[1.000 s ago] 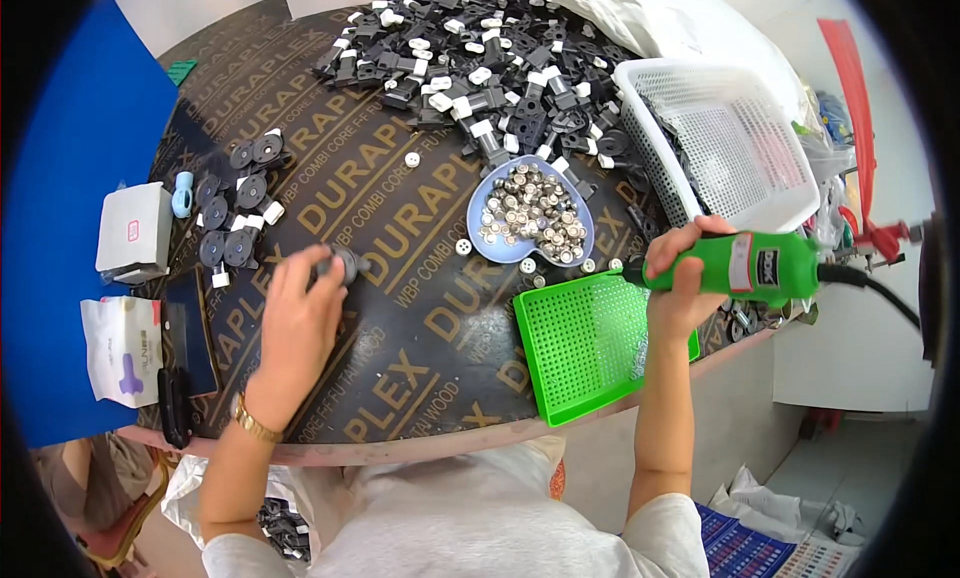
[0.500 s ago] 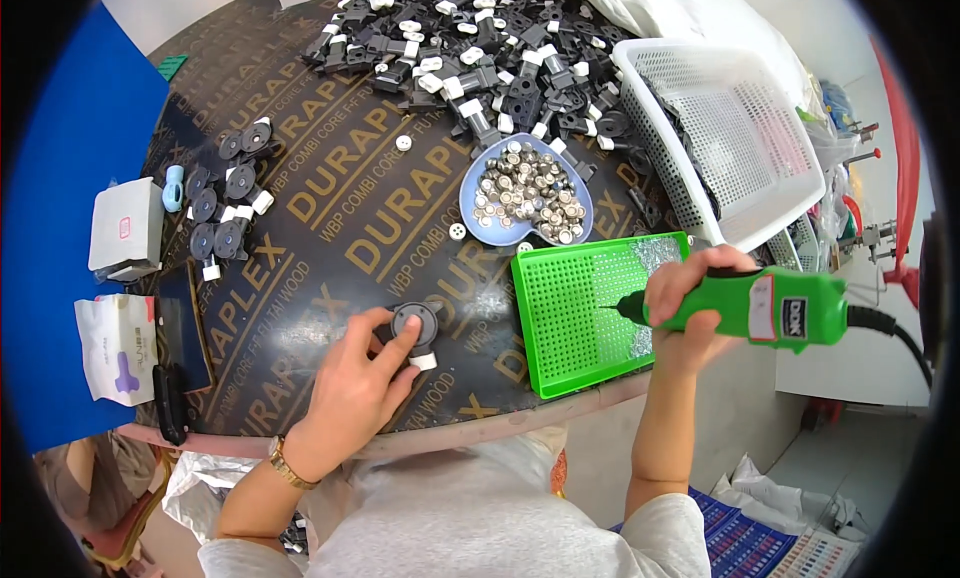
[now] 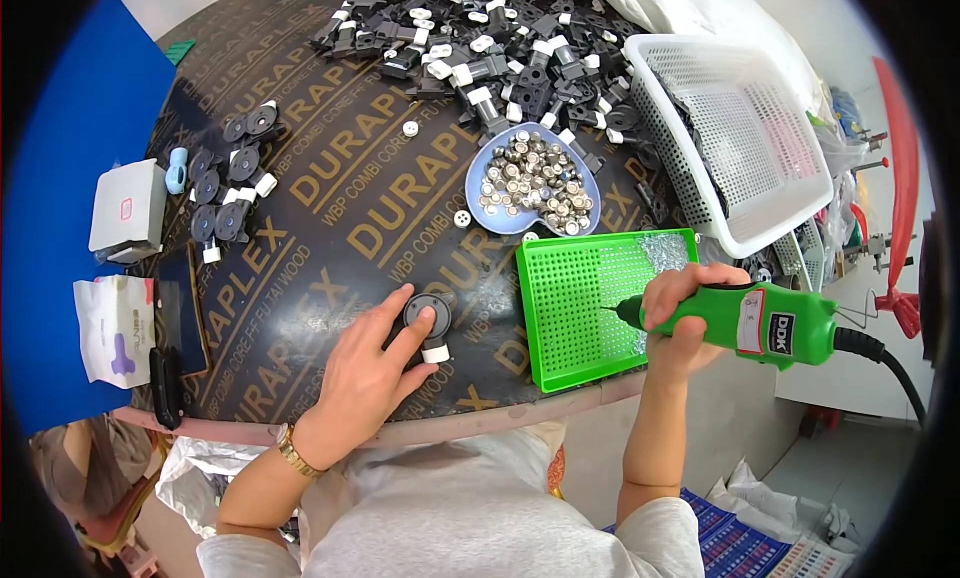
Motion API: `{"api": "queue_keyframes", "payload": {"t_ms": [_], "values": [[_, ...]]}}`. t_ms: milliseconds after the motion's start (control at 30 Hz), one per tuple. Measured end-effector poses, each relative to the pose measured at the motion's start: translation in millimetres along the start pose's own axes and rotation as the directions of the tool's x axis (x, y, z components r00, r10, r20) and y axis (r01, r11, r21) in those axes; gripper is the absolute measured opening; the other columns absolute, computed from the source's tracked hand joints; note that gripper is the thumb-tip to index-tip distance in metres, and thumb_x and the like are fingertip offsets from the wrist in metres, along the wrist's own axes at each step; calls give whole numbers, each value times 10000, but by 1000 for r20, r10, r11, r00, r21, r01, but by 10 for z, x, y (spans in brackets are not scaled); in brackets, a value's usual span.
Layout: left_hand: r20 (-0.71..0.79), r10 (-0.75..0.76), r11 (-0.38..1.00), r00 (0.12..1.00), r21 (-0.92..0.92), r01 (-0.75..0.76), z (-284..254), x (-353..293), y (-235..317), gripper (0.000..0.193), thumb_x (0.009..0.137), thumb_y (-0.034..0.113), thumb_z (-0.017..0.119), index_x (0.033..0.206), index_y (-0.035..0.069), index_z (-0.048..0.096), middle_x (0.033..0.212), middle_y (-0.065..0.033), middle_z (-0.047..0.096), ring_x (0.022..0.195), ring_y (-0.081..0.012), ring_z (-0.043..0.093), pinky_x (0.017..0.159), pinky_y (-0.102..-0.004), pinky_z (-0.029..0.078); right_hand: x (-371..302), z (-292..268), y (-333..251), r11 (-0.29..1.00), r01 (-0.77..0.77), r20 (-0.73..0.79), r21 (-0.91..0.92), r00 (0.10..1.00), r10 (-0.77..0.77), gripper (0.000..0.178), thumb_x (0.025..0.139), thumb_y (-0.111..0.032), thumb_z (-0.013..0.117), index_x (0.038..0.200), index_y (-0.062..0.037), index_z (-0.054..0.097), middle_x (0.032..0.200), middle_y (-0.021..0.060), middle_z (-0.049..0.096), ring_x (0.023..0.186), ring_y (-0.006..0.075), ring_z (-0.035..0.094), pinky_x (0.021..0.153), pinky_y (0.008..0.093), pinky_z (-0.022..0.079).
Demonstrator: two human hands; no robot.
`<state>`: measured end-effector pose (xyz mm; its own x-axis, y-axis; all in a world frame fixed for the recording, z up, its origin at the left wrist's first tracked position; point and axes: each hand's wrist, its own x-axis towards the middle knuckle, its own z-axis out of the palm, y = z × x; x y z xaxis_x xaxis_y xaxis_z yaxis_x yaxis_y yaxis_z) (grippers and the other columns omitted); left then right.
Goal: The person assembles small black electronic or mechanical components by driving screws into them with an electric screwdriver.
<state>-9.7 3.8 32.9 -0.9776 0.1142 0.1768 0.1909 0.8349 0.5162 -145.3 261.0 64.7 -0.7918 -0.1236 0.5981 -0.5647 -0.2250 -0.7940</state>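
Note:
My left hand [image 3: 368, 363] rests on the dark table. Its index fingertip presses on a round black plastic part [image 3: 436, 321] with a white end piece, and the other fingers lie around it, holding it down. In my right hand [image 3: 683, 318] is a green electric screwdriver [image 3: 725, 330], its cable trailing off to the right. The thin bit points left, over a green perforated tray [image 3: 562, 323] and touching nothing that I can make out. Small silvery screws [image 3: 667, 250] lie along the tray's right side, partly hidden by my right hand.
A blue heart-shaped dish [image 3: 483, 203] holds many small metal pieces. Behind it spreads a pile of black and white parts [image 3: 500, 53]. A white plastic basket [image 3: 735, 240] stands at the right. Several round black parts [image 3: 243, 165], a small box [image 3: 128, 208] and a tissue pack [image 3: 115, 328] lie at the left.
The fingers of my left hand have shifted on the round part, one now stretched along its left side. The screwdriver is tilted slightly more, its cable end lower. The whole view has shifted a little.

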Motion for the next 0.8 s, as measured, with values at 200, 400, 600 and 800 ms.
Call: {"api": "queue_keyframes", "payload": {"t_ms": [200,400,600,800], "values": [[-10,42,992,999,118,-41,-21,171,-56,563,682,196,744,1191,92,530,1267,-152,475,1039,-310,529,837,-380,449,56,112,-41,998,42,-52,-51,998,-45,577,792,-391,714,1119,-17,421,585,42,502,452,113,454,422,231,367],[-78,168,977,983,147,-156,146,262,-166,620,641,183,765,1199,59,524,1248,-173,489,951,-301,560,759,-363,470,253,637,-168,991,46,60,129,997,-54,588,885,-504,531,1175,-9,398,610,7,451,441,92,390,466,253,366],[-107,166,975,980,168,-147,165,237,-154,598,649,193,752,1189,47,540,1242,-197,487,905,-292,565,755,-363,483,234,1201,65,963,-46,189,266,982,-6,570,847,-488,600,1131,-33,405,606,17,492,451,117,441,471,260,378],[-96,171,976,981,153,-156,130,235,-171,544,694,182,707,1169,-12,529,1209,-253,492,960,-312,559,815,-369,484,233,1329,172,973,-34,301,228,953,-37,541,858,-457,598,1121,-39,378,594,28,487,449,111,436,434,241,355]]}}
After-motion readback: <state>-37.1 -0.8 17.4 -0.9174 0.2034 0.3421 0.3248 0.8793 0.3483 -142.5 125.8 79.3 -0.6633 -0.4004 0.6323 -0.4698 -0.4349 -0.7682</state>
